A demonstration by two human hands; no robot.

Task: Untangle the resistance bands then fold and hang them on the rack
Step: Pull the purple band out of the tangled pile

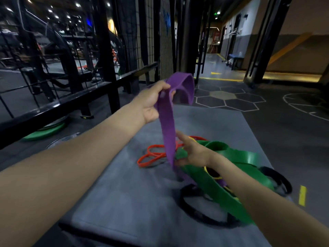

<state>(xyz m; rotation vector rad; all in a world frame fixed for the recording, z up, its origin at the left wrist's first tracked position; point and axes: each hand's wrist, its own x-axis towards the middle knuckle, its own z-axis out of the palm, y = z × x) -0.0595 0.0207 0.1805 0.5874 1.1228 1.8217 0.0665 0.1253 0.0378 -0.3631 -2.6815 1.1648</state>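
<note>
My left hand (pixel 153 100) grips the top of a wide purple band (pixel 167 125) and holds it up over a grey mat (pixel 124 189). The band hangs down into a tangled pile. My right hand (pixel 190 152) reaches to the purple strip lower down, fingers extended beside it, resting on a wide green band (pixel 236 157). The pile also holds a thin orange band (pixel 151 155), a black band (pixel 194 213) and a thin yellow band (pixel 213 177) threaded under the green one.
A black metal rack and rail (pixel 71 97) run along the left. A green disc (pixel 44 131) lies under the rail. Dark gym floor with hexagon markings (pixel 226 98) stretches ahead, with yellow tape (pixel 302 195) at the right.
</note>
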